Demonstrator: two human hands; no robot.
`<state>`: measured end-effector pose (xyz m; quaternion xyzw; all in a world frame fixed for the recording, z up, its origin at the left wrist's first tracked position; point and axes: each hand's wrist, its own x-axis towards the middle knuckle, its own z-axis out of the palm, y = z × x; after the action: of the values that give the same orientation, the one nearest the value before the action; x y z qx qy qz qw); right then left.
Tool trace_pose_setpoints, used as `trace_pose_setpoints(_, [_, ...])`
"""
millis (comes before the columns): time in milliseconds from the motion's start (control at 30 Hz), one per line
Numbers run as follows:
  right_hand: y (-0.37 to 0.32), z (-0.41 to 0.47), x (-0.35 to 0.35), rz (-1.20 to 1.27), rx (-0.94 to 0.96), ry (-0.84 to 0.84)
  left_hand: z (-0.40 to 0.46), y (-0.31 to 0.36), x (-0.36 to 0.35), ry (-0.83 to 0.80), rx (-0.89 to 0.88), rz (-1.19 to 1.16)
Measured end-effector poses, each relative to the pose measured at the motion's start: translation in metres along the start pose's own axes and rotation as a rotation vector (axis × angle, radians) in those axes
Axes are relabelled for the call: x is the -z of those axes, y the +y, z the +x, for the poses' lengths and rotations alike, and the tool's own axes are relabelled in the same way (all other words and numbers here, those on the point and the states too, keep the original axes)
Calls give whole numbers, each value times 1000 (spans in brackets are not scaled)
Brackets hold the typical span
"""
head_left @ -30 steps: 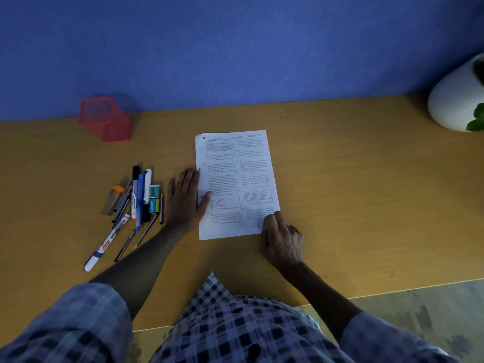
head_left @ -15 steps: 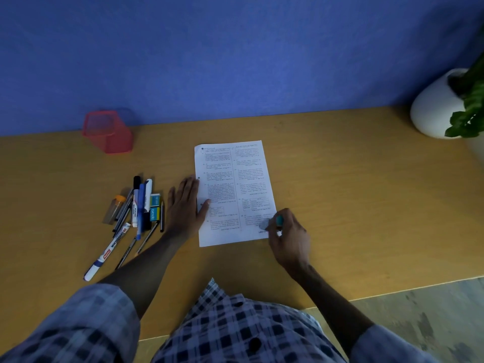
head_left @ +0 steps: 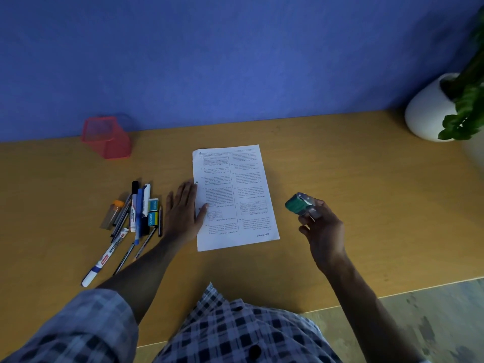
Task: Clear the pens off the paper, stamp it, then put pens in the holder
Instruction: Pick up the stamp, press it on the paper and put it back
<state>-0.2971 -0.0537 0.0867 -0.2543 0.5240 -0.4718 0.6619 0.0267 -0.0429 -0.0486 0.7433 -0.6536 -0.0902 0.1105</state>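
Observation:
A printed sheet of paper (head_left: 233, 195) lies on the yellow desk with a dark stamped word near its bottom right corner. My left hand (head_left: 184, 213) rests flat, fingers apart, its thumb on the paper's left edge. My right hand (head_left: 320, 226) is lifted to the right of the paper and grips a green stamp (head_left: 298, 204). A pile of pens and markers (head_left: 133, 216) lies left of my left hand, with a whiteboard marker (head_left: 104, 258) nearest me. The red mesh pen holder (head_left: 106, 137) stands empty at the back left by the wall.
A white pot with a green plant (head_left: 432, 111) stands at the far right of the desk. Two small eraser boxes (head_left: 153, 212) sit within the pen pile. The desk's front edge (head_left: 392, 294) runs near my body, with floor beyond it at the lower right.
My right hand has lifted the stamp off the paper's bottom right corner and moved it right, leaving a stamped word. The left hand has stayed on the paper's edge.

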Motion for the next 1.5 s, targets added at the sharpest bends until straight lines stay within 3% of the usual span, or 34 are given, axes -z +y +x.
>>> trace_pose_setpoints(333, [-15, 14, -8, 457, -140, -158, 2, -4, -8, 7, -3, 7])
trace_pose_setpoints(567, [-31, 14, -15, 524, -118, -430, 1, -6, -10, 0, -3, 1])
trace_pose_setpoints(700, [-37, 19, -22, 469, -109, -384, 1, -5, -9, 0, -2, -4])
trace_pose_setpoints(933, [-28, 57, -15, 163, -90, -35, 1, -5, -8, 7, 2, 4])
trace_pose_setpoints(1067, [-22, 87, -11, -281, 123, 179, 1, -5, -7, 1, 10, 12])
trace_pose_setpoints(1300, [-24, 147, -5, -813, 447, 196, 1, -3, -5, -10, 16, 20])
trace_pose_setpoints(1500, [-26, 188, -8, -1001, 495, 266, 2, -4, -6, -10, 16, 16])
